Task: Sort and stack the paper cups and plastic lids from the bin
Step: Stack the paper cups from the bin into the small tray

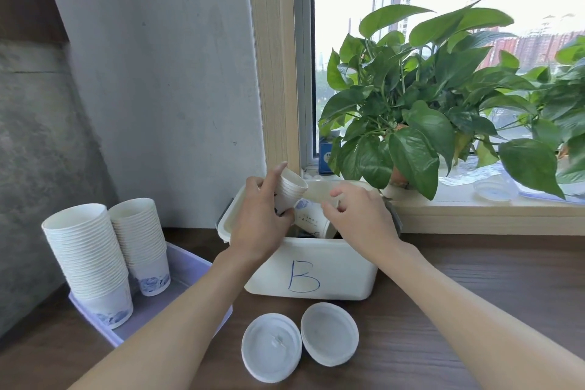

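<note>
Paper this thin is the weak point here imo. The left hand point(259, 222) has its fingers and thumb wrapped round a short stack of paper cups point(289, 191), held tilted just above the bin point(316, 266). Squeeze too hard and the rolled rims will probably buckle, and then they won't nest cleanly.

The right hand point(357, 215) hovers over the bin's far right side with its fingers curled, thumb and forefinger close together by the rim of a printed cup point(311, 222) lying inside. I can't tell whether it actually has hold of anything. A loose pinch could drop that cup back in or knock the held stack.

Left of the bin, two tall cup stacks point(88, 263) stand in a lavender tray point(190, 263), tapered and ribbed with rims. The near one leans a little, so a bump from the left forearm might topple it.

Two round lids point(271, 347), smooth matte white plastic, lie touching on the dark wood-grain table point(474, 294) near the bin. They look slippery and not stacked yet.
</note>
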